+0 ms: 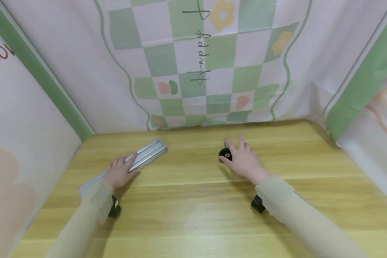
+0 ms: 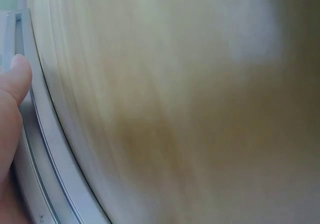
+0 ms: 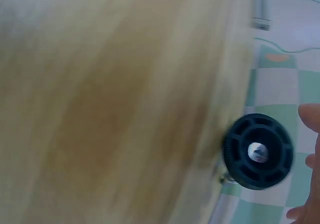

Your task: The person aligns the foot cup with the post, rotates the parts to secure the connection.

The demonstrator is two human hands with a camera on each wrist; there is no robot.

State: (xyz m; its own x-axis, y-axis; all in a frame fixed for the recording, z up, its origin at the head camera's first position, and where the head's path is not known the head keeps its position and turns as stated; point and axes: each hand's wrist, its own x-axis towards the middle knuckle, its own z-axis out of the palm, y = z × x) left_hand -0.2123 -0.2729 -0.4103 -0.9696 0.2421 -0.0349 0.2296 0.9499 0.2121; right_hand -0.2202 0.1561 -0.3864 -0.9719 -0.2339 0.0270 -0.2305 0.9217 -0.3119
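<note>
A long grooved aluminium profile (image 1: 148,152) lies slantwise on the left of the table. Over its middle is my left hand (image 1: 117,175), fingers spread across the top and thumb out along the near side. The left wrist view shows that thumb (image 2: 18,79) against the profile's grooved side (image 2: 47,149); the other fingertips are hidden there. Towards the back right is a black round foot (image 1: 225,154) with a metal stud. My right hand (image 1: 245,163) reaches over it with spread fingers, the thumb beside its lower edge. Seen close, the foot (image 3: 257,151) has a ribbed face, apart from the visible fingers (image 3: 311,116).
A wood-grain table (image 1: 193,215) lies beneath both hands. Behind it hangs a checked green and white cloth (image 1: 190,86), with printed cloth walls at both sides. Black wrist-worn devices sit under the left cuff (image 1: 115,208) and right cuff (image 1: 258,204).
</note>
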